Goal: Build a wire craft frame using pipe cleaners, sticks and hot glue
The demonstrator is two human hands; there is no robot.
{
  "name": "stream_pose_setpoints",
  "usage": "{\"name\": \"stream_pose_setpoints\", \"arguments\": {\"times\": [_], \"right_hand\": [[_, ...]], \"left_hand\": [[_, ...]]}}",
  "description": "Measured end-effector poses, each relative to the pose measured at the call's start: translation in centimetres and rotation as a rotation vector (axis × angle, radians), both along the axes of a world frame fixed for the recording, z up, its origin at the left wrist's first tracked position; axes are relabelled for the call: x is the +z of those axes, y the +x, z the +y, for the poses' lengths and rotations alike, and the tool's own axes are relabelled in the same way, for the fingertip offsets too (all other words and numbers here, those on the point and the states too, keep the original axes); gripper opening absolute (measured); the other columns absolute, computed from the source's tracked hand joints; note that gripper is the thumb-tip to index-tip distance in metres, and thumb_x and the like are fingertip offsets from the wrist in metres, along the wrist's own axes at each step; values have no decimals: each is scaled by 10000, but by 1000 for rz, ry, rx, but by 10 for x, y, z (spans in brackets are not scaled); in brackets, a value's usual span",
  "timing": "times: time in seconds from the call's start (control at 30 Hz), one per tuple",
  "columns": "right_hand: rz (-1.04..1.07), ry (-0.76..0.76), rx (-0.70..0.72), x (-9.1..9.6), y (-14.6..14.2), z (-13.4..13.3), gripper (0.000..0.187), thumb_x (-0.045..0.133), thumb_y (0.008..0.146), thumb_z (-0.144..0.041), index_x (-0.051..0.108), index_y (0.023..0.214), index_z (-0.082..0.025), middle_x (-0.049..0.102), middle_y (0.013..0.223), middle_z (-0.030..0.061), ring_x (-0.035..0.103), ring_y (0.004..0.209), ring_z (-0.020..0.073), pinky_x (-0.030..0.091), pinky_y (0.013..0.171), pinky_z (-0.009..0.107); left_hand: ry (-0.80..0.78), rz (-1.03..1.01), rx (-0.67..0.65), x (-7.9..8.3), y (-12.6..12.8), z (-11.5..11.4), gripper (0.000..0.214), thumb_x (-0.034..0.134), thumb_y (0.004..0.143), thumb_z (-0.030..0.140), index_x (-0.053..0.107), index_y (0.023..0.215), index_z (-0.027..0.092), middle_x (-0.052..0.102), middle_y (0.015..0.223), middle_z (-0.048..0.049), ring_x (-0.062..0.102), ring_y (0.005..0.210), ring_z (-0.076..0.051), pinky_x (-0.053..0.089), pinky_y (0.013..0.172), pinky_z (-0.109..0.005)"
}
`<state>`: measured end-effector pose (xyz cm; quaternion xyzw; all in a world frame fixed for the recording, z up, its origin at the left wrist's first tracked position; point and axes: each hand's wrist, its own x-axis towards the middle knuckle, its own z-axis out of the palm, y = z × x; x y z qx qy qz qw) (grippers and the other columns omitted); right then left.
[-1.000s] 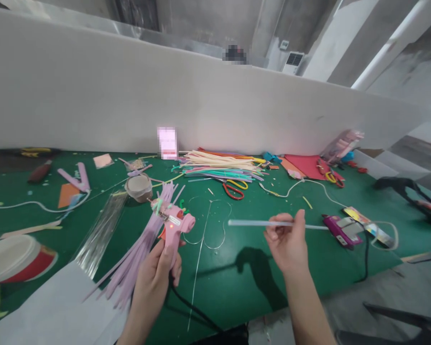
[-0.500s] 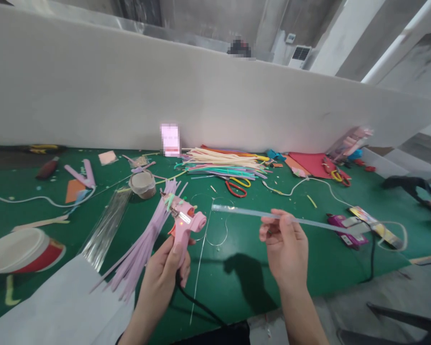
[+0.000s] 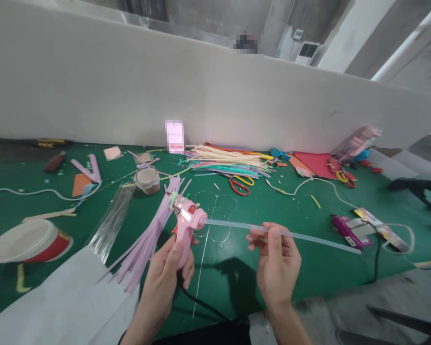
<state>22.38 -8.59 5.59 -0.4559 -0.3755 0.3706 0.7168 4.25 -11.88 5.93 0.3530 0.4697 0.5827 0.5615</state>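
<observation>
My left hand [image 3: 167, 266] is wrapped round the handle of a pink hot glue gun [image 3: 187, 221], its nozzle pointing up and left. Between the thumb and fingers of my right hand [image 3: 278, 263] is a long translucent glue stick [image 3: 237, 225]. The stick's left end meets the round back of the gun; how far in it sits, I cannot tell. Beneath lies a thin wire [image 3: 201, 278] with several bent loops. Left of the gun rests a bundle of lilac pipe cleaners [image 3: 143, 249].
Coloured pipe cleaners [image 3: 230, 160] lie by the white partition [image 3: 208, 91], with red-and-yellow scissors [image 3: 240, 187] in front. A lidded tub [image 3: 147, 179], a paper bowl [image 3: 25, 242] and bagged wires [image 3: 115, 215] are at left. A purple power strip [image 3: 348, 232] stands at right.
My right hand has moved left, bringing the glue stick's end to the back of the glue gun. Before, a gap showed between them. The whole view has shifted slightly.
</observation>
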Motion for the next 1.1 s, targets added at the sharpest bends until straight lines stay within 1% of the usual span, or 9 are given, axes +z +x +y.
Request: {"name": "stream_pose_setpoints", "arguments": {"times": [0.1, 0.2, 0.37, 0.43, 0.6, 0.73, 0.9, 0.97, 1.1], "right_hand": [[-55, 26, -51, -3, 0, 1, 237, 609, 912, -377, 643, 968, -150, 735, 762, 62, 692, 622, 175, 532, 515, 271], [-125, 72, -89, -4, 0, 0, 193, 597, 923, -337, 641, 968, -155, 741, 783, 60, 694, 630, 170, 548, 547, 282], [-332, 221, -184, -4, 2, -7, 120, 562, 941, -245, 639, 980, -161, 751, 783, 49, 702, 610, 161, 565, 556, 282], [-396, 268, -197, -4, 3, -10, 115, 556, 940, -209, 641, 1001, -161, 755, 812, 54, 711, 626, 161, 575, 571, 284], [-453, 274, -198, -3, 5, -12, 127, 554, 937, -176, 645, 1024, -164, 754, 826, 57, 713, 649, 156, 584, 580, 280], [-487, 306, -197, -2, 3, -15, 157, 558, 928, -145, 650, 1052, -173, 754, 866, 58, 728, 682, 164, 598, 590, 285], [-529, 405, -179, -4, 1, -19, 180, 561, 921, -163, 654, 1073, -192, 749, 937, 78, 742, 739, 212, 627, 613, 371], [-551, 436, -153, -4, 4, -20, 173, 566, 920, -194, 652, 1069, -205, 750, 929, 76, 744, 753, 227, 629, 601, 396], [-606, 460, -45, 0, 10, -23, 147, 586, 917, -291, 651, 1036, -235, 749, 889, 58, 744, 771, 245, 628, 604, 429]], "left_hand": [[-2, -22, -11, 1, 2, -1, 374, 466, 939, 535, 540, 945, 168, 420, 493, 80, 370, 398, -66, 258, 418, -209], [-8, -33, -12, 1, 3, 0, 392, 463, 935, 548, 544, 952, 164, 419, 493, 78, 368, 396, -67, 259, 422, -212], [-15, -34, 17, -2, 3, 0, 383, 477, 929, 544, 549, 941, 168, 415, 497, 76, 374, 407, -71, 271, 420, -207], [-2, -44, 11, -3, 3, 0, 368, 478, 935, 533, 546, 947, 171, 422, 498, 76, 384, 414, -73, 285, 424, -206], [-9, -96, -11, -3, -2, 2, 355, 458, 951, 513, 536, 945, 167, 408, 485, 84, 363, 392, -62, 248, 413, -207], [18, -27, -2, -4, -6, 4, 340, 451, 960, 500, 527, 962, 169, 431, 498, 81, 391, 405, -67, 266, 428, -211], [42, 54, -8, -8, -6, 4, 356, 431, 965, 518, 518, 995, 175, 466, 544, 69, 447, 442, -85, 319, 460, -227], [50, 71, -12, -8, -4, 4, 363, 430, 962, 526, 517, 999, 175, 464, 549, 68, 451, 445, -91, 329, 467, -234], [65, 107, 7, -9, -2, 3, 366, 439, 954, 531, 515, 996, 176, 467, 551, 65, 456, 444, -97, 336, 463, -238]]}}
